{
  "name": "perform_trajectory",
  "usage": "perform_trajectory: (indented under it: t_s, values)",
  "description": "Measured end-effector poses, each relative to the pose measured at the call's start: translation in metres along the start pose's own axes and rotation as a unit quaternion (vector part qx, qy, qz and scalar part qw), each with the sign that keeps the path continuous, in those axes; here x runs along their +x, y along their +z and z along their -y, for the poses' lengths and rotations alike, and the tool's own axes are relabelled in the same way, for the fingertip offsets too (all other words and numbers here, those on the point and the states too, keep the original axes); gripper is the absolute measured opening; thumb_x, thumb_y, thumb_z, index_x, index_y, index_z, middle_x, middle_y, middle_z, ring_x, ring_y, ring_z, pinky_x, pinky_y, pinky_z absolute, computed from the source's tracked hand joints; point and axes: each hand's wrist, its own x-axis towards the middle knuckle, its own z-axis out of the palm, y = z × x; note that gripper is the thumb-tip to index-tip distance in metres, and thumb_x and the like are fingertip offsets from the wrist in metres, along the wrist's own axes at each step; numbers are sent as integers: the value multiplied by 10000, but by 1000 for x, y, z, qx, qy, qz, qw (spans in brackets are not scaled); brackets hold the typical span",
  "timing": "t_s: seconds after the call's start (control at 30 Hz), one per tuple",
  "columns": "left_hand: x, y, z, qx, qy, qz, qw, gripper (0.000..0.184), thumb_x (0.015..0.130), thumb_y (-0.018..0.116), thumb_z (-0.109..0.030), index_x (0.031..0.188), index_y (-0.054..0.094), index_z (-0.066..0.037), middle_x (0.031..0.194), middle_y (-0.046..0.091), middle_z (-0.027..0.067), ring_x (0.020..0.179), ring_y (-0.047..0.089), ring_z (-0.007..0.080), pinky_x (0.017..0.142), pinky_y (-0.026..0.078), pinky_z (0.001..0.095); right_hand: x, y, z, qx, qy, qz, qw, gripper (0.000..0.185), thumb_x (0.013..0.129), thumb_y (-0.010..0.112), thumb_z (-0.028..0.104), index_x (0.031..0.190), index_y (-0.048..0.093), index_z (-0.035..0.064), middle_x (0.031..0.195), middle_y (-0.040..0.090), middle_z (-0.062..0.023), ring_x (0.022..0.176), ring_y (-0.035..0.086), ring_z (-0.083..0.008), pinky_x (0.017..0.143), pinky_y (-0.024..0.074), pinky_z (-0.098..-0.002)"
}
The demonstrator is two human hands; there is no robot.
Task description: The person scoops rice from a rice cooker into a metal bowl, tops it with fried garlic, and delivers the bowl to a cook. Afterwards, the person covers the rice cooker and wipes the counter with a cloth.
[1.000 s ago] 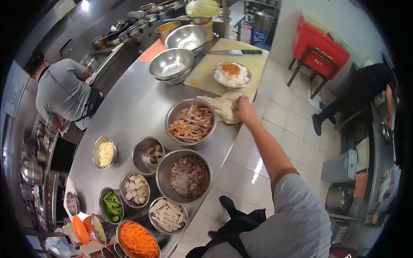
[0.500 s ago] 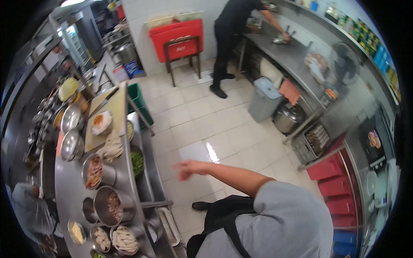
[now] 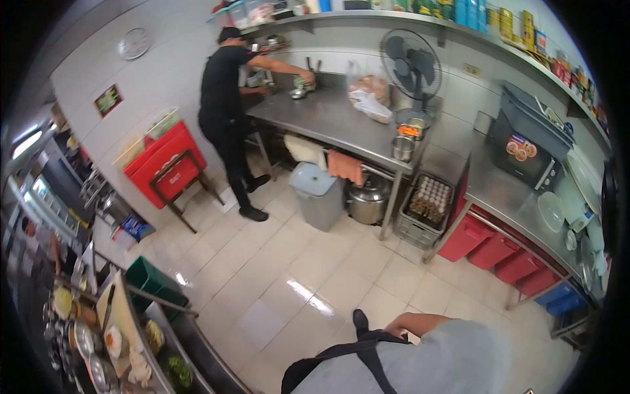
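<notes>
The right hand [image 3: 396, 329] is noted at the lower centre of the frame, with the bare forearm bent in toward the body. Its fingers are largely concealed, so it cannot be told whether the hand is spread, closed or holding anything. The state of the left hand cannot be told, as it lies outside the view. The nearest thing, a black cloth apron with a broad strap [image 3: 371, 343], is located at the bottom centre, worn over a grey short-sleeved shirt [image 3: 453, 358]; contact between hand and apron cannot be confirmed. A black shoe [image 3: 359, 323] is seen just above the apron, on the pale tiled floor [image 3: 262, 282].

At the lower left, a crumpled off-white cloth [image 3: 139, 368] is observed near a round bowl of white rice with an orange topping [image 3: 116, 342]. The bowl is placed on a cream cutting board [image 3: 125, 303], along with a black-handled knife. Chopped green vegetables [image 3: 178, 373] are held in a container at the right of the cloth. All are well apart from the hand.

At the upper centre, a person in black clothing and a cap [image 3: 223, 92] is positioned at a long stainless-steel table [image 3: 328, 125], one arm extended over it. A grey lidded bin [image 3: 318, 200] and a lidded steel pot [image 3: 367, 202] are stood on the floor near that table.
</notes>
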Motion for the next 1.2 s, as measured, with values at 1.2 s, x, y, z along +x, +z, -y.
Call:
perform_trajectory:
  t_s: [1.2]
  values:
    - [442, 303, -567, -97, 168, 53, 980, 289, 825, 659, -277, 1006, 597, -60, 826, 614, 52, 693, 602, 161, 549, 461, 260, 56, -571, 0, 85, -21, -385, 919, 255, 794, 620, 308, 843, 656, 61, 832, 633, -182, 781, 597, -387, 730, 482, -449]
